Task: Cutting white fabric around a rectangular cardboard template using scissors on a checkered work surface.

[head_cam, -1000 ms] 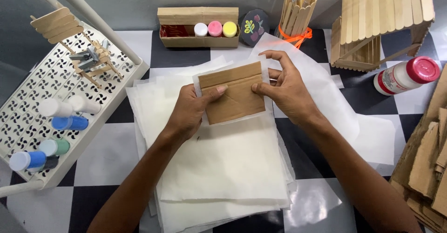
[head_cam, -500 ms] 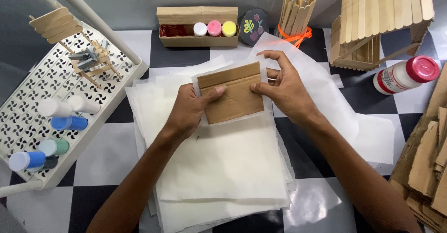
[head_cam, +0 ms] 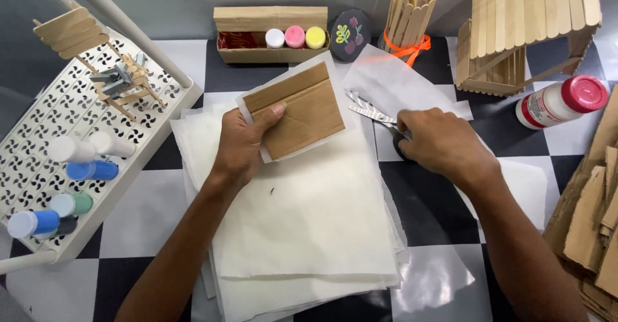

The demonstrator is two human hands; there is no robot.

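Note:
My left hand [head_cam: 241, 145] grips a brown cardboard rectangle [head_cam: 302, 113] with a white paper sheet behind it, thumb pressed on its left edge, held above a stack of white paper sheets [head_cam: 302, 219]. My right hand [head_cam: 438, 145] rests to the right on the handles of a pair of scissors [head_cam: 373, 111], whose zigzag metal blades point up-left on the paper. The handles are mostly hidden under my fingers.
A white perforated tray [head_cam: 38, 135] at left holds several small paint bottles. At the back stand a cardboard box with paint pots [head_cam: 270, 36], a stick holder [head_cam: 409, 13] and a popsicle-stick house [head_cam: 528, 32]. A glue bottle [head_cam: 560, 102] and cardboard scraps [head_cam: 592, 219] lie right.
My right hand let go of the cardboard piece and moved right onto the scissors. My left hand alone now holds the cardboard, tilted slightly.

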